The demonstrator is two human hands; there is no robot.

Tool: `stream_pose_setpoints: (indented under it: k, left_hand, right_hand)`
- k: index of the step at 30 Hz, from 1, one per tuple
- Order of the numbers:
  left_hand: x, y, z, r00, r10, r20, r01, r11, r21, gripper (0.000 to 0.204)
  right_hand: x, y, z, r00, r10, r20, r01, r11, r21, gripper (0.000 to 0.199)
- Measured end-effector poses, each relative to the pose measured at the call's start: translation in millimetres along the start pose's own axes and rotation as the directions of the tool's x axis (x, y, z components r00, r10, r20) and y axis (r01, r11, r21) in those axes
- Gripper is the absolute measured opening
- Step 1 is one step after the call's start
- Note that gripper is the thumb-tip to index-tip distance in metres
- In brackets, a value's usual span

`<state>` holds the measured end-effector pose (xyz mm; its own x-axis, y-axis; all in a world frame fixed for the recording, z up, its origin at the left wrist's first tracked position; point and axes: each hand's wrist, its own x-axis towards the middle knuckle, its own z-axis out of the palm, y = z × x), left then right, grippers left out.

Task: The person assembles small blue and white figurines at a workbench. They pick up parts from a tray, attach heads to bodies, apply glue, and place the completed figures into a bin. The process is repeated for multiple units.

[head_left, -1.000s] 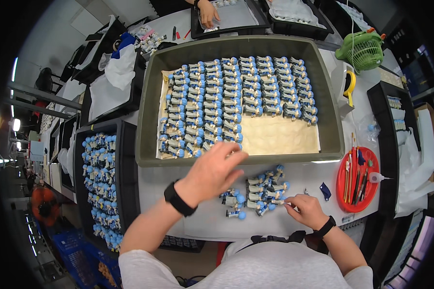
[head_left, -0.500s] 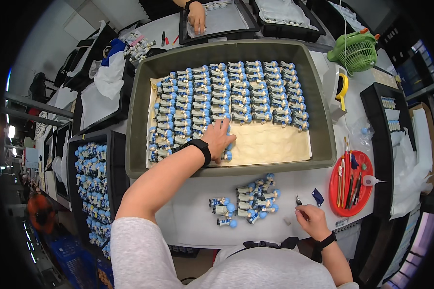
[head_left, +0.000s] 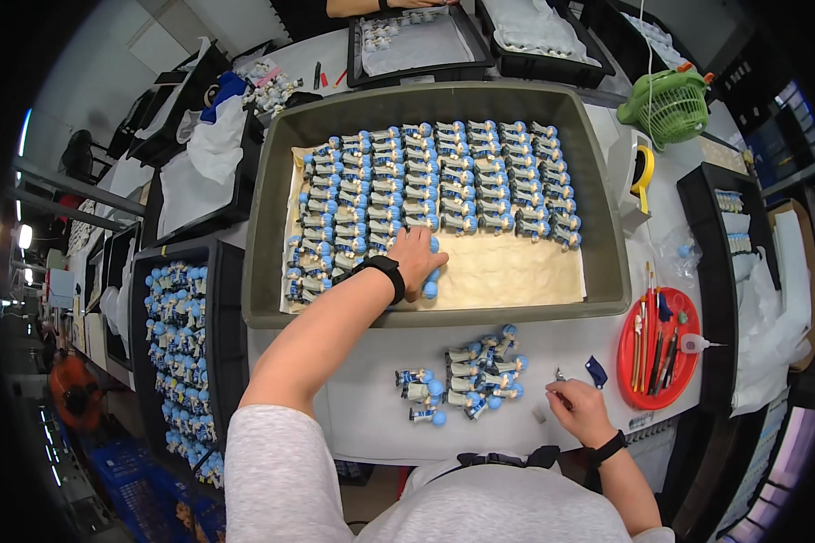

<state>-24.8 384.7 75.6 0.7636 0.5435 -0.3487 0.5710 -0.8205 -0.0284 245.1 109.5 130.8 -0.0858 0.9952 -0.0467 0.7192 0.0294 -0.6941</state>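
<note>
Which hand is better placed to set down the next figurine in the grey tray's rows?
Left. The left hand is already inside the grey tray, at the end of the figurine rows beside bare liner. The right hand rests on the table by the loose figurines.

I see a light grey speckled short-sleeved shirt, bare forearms, a black band on the left wrist [head_left: 386, 272], another black band at the right wrist [head_left: 609, 448], and a black strap across the chest.

Those little plastic figurines [head_left: 426, 181] had blue heads with pale bodies, sat on cream paper [head_left: 507, 276] in an olive-grey bin [head_left: 267, 226]; round paintbrush tray [head_left: 629, 357] was bright red.
</note>
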Motion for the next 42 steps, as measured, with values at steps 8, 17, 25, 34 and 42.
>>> stream_pose_setpoints:
  k: [8,17,25,34,42]
  left_hand:
    - [-9,-2,-24,0.999,-0.046,-0.010,0.044,0.992,-0.117,0.066]
    - [-51,-2,-66,0.937,-0.231,-0.261,0.117,0.915,-0.386,0.063]
    - [-125,127,-104,0.883,0.080,-0.462,-0.336,0.796,-0.504,0.054]
    - [-115,177,-1,0.956,-0.028,-0.291,-0.119,0.871,-0.476,0.052]
    - [-113,196,21,0.939,-0.148,-0.311,0.023,0.928,-0.373,0.044]
  right_hand:
    - [-12,3,3,1.000,0.014,0.014,-0.014,1.000,-0.001,0.008]
    - [-10,3,5,0.999,-0.008,0.031,0.007,1.000,0.026,0.010]
    - [15,-2,-33,0.986,0.029,-0.164,-0.005,0.990,0.144,0.017]
    - [174,5,-104,0.994,-0.060,-0.093,0.055,0.997,-0.053,0.020]
    - [273,62,-48,0.925,0.036,0.377,0.279,0.611,-0.741,0.081]
